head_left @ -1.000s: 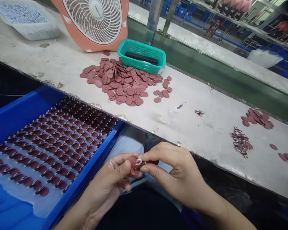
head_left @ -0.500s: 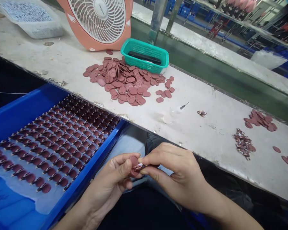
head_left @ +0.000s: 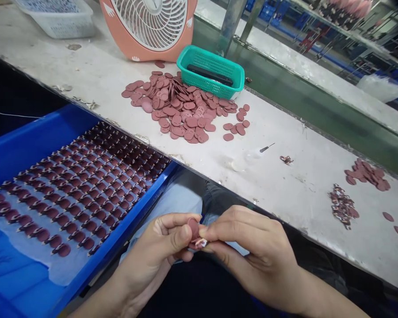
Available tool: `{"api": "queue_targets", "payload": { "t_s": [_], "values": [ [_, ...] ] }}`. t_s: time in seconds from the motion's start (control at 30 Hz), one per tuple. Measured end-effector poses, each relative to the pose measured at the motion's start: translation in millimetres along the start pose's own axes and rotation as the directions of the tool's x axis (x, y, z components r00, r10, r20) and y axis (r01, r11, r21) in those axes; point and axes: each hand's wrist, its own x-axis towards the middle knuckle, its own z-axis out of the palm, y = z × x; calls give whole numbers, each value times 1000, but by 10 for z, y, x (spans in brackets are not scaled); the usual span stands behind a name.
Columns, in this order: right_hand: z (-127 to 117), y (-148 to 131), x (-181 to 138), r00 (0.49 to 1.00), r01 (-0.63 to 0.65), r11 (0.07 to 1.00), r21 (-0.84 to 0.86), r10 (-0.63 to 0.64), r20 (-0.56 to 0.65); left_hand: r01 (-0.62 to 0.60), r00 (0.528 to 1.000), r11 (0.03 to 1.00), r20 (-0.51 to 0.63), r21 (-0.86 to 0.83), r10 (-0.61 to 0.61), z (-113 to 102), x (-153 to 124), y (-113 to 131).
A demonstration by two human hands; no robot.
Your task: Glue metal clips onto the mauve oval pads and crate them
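My left hand (head_left: pixel 159 251) and my right hand (head_left: pixel 248 251) meet over my lap, below the bench edge. Both pinch one small maroon oval piece (head_left: pixel 194 229) between thumb and fingers, with a small white bit at its lower end. To my left a blue tray (head_left: pixel 29 145) holds many rows of the same maroon pieces (head_left: pixel 86 194) laid on a pale sheet. On the bench lies a loose pile of maroon ovals (head_left: pixel 182 108).
A teal basket (head_left: pixel 212 70) with a dark object stands behind the pile, next to a pink fan (head_left: pixel 149 26). A white basket (head_left: pixel 58 15) sits far left. Smaller heaps of pieces (head_left: pixel 343 205) and ovals (head_left: pixel 368 173) lie at right, with a small pointed tool (head_left: pixel 267 147).
My view has shifted a little, so the bench slid right and down. My fingers have turned the maroon piece slightly; both hands stay pinched on it.
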Motion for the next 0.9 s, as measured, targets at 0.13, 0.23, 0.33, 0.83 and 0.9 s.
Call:
{"api": "queue_targets", "payload": {
  "t_s": [0.13,0.23,0.33,0.83,0.9],
  "values": [
    [1,9,10,1000,-6,1000,8,6,9,-1,1000,1000,3,2,1,-13,0,-2],
    [12,11,12,1000,-1,1000,16,1,1,10,1000,1000,4,8,-10,-24,13,-2],
    [27,14,6,1000,-10,1000,26,10,-5,11,1000,1000,4,8,-11,-27,17,-2],
    [63,61,33,1000,-2,1000,4,2,19,21,1000,1000,13,-15,-21,-69,5,0],
    [51,59,58,999,4,1000,-3,-4,45,23,999,1000,30,-12,-23,-77,22,16]
  ]
}}
